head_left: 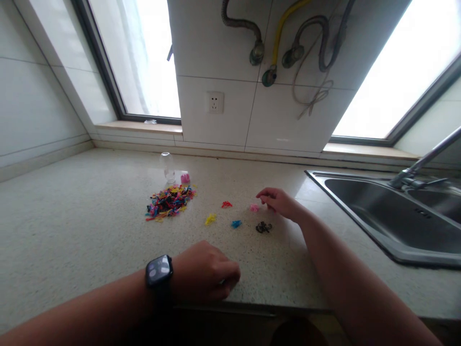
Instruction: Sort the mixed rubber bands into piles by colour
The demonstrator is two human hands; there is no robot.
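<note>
Can't tell if left hand (206,271) or right hand (283,203) grips anything; centre-right, keep pink pieces (254,207) off black pieces (263,227)!

Heap (170,201) left — bottle (169,174) behind, sink (360,206) right

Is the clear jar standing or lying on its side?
Standing: the jar rises from the counter behind the colorful pile, with a round end uppermost.

No words, numbers or brands can be read. The watch (159,270) near the counter's (118,206) front edge shows only blurred pale shapes; dark marks (422,213) inside the sink (389,211), toward the right edge, may be slots or lettering.
</note>
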